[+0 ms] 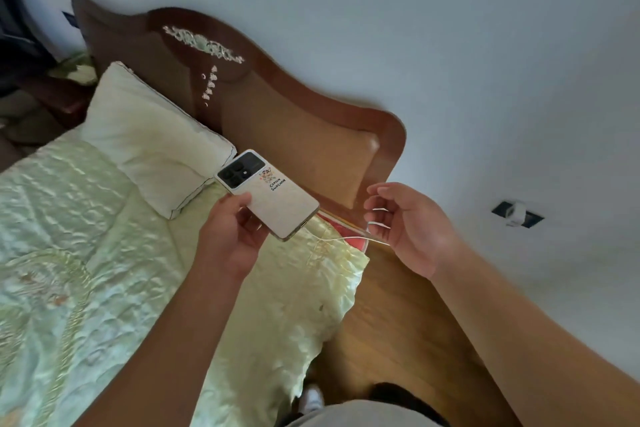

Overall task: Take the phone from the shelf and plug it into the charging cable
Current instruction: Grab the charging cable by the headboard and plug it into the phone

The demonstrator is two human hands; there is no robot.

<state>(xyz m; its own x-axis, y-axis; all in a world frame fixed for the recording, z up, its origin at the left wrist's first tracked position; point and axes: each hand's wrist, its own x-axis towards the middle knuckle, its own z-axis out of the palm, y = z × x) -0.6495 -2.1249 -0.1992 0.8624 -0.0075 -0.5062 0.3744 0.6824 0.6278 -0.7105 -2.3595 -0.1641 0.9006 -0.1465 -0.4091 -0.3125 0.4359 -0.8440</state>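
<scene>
A white phone (273,196) with a black camera block and a cartoon sticker faces back-up over the bed's edge. My left hand (228,236) grips it by its near long side. A thin white charging cable (341,238) runs from the phone's lower end to my right hand (408,225), where it loops around the loosely curled fingers. The plug end sits at the phone's bottom edge; whether it is seated in the port I cannot tell.
A bed with a pale green quilt (86,253) and a white pillow (149,139) fills the left. A wooden headboard (277,104) stands behind. A wall socket with a white charger (517,213) is at right, above the wooden floor (398,322).
</scene>
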